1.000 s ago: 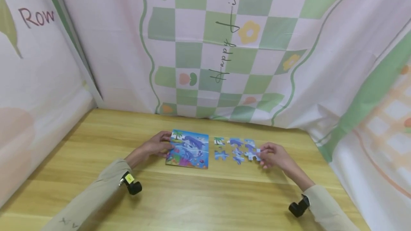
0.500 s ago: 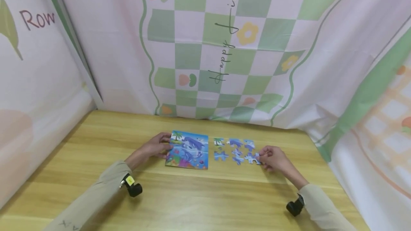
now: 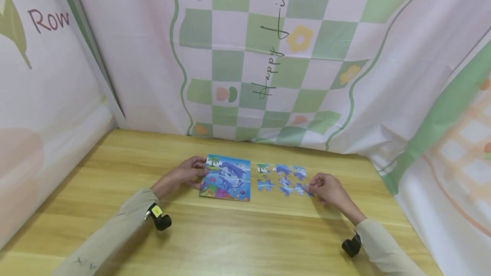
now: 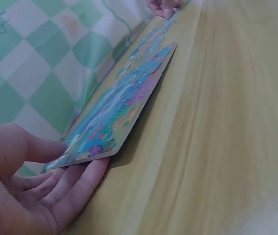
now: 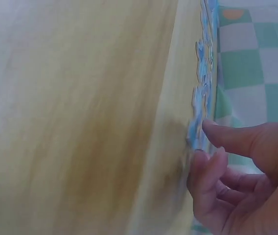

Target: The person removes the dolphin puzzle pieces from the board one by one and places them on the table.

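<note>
A flat dolphin picture board (image 3: 229, 180), printed with a palm tree and coral, has its left edge in my left hand (image 3: 189, 171). In the left wrist view the thumb lies on top and the fingers (image 4: 82, 188) go underneath, with the near edge raised off the table. To its right lie several blue-and-white jigsaw pieces (image 3: 284, 185) in two rows. My right hand (image 3: 326, 187) pinches the jigsaw piece (image 3: 307, 188) at the right end of the front row. Fingertips cover part of that piece.
All of this lies on a wooden table (image 3: 238, 237). Printed curtains (image 3: 264, 67) hang close behind its back edge and along both sides. A small black camera sits on each wrist, the left one (image 3: 163, 222) and the right one (image 3: 351, 246).
The right hand has moved slightly left and down, and the piece in its fingers has turned and now lies lined up with the front row. My left hand still holds the board in place.
</note>
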Available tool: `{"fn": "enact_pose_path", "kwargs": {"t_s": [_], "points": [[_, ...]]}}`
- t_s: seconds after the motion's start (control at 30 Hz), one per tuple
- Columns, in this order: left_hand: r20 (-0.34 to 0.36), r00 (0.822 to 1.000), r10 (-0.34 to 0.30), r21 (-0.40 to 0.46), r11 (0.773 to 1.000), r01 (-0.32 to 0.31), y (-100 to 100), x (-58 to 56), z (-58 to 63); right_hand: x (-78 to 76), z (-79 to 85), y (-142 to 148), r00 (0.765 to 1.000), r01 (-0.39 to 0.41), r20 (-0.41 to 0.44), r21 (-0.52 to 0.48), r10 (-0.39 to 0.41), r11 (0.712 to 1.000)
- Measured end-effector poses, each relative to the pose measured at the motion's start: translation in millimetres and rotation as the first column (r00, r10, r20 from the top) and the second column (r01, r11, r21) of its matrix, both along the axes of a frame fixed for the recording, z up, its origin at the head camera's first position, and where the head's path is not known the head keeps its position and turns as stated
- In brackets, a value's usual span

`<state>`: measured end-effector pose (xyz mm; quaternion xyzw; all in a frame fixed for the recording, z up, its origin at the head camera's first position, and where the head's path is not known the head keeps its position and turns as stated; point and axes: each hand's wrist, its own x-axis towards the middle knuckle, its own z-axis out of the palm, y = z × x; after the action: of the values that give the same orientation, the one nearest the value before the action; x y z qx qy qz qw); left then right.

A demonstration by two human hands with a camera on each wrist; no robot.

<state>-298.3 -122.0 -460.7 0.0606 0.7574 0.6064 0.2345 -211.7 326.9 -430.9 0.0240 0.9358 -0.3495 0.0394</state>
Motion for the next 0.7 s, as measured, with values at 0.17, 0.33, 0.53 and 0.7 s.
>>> {"fn": "enact_pose_path", "kwargs": {"t_s": [0.17,0.33,0.53,0.7], "points": [[0.015,1.000,0.007,0.044,0.999,-0.007,-2.9,-0.2,2.6,-4.2,13.2,-19.9,0.986,-0.141,-0.085,0.008,0.141,0.990],[0.013,1.000,0.017,0.058,0.998,-0.017,-4.4,0.6,9.6,-11.2,23.9,-65.2,0.938,-0.343,-0.087,-0.097,0.335,0.934],[0.015,1.000,0.024,0.043,0.999,-0.025,-4.7,1.0,10.4,-18.8,19.8,-127.9,0.877,-0.479,-0.033,-0.096,0.479,0.872],[0.016,0.999,0.036,0.053,0.998,-0.037,-3.6,5.0,5.7,-24.8,7.7,-163.4,0.824,-0.562,-0.047,0.059,0.564,0.825]]}}
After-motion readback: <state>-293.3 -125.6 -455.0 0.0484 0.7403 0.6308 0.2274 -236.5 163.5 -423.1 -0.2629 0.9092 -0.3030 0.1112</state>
